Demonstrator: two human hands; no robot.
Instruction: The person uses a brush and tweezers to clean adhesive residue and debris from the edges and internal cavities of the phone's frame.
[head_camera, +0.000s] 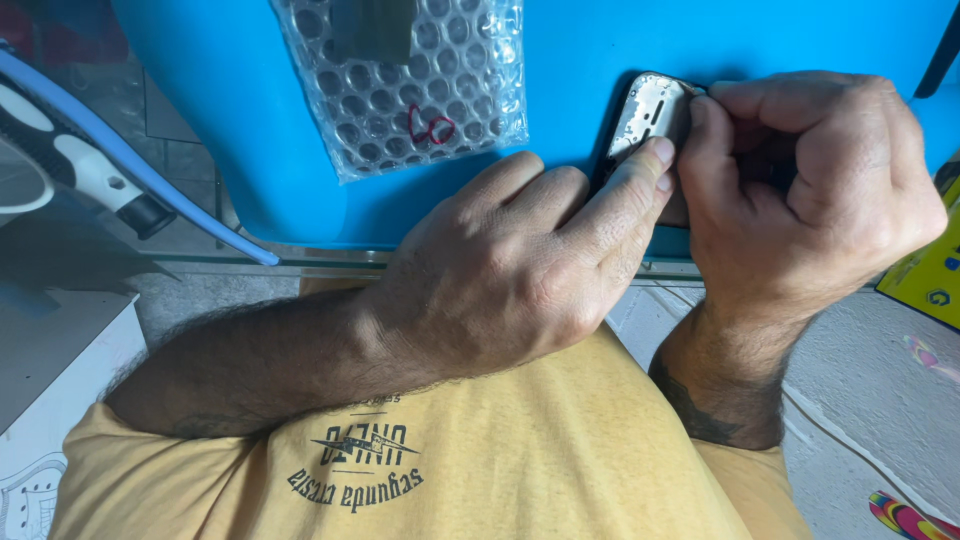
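Two bare hands, meeting at far right.
Left hand: forearm crossing from near left, knuckles up, index finger extended, tip pressing down. Right hand: wrist upright, fingers curled inward, thumb beside left fingertip.
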